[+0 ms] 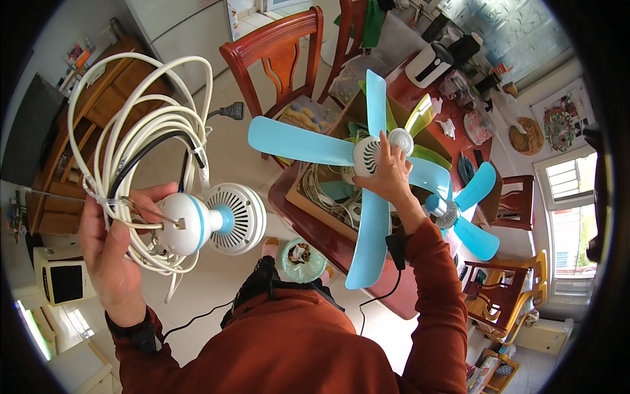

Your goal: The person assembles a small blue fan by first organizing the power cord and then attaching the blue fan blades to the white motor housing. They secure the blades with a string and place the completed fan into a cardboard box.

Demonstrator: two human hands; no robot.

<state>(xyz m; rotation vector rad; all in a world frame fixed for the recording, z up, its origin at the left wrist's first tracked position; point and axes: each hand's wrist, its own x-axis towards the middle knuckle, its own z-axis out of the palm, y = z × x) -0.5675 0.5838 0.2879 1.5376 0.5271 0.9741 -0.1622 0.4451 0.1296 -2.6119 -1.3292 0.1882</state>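
Observation:
My left hand (108, 259) grips a thick coil of cream-white cable (108, 151) beside a small ceiling-fan motor (187, 226). The motor is a white ball with a light-blue band, joined to a vented white disc (237, 226). A black plug (231, 111) dangles from the coil. My right hand (388, 174) is closed over the white hub of a ceiling fan with long light-blue blades (369, 240), thumb and fingers around its side. That fan lies over an open cardboard box (318, 203) with loose cables in it. Another blue-bladed fan (476, 187) is by my right forearm.
The box stands on a dark red table (289, 197), with yellow-green blades (420, 115) at its far side. A white kettle (428, 64) stands farther back. Wooden chairs (279, 65) flank the table. Below on the floor is a lined bin (303, 266).

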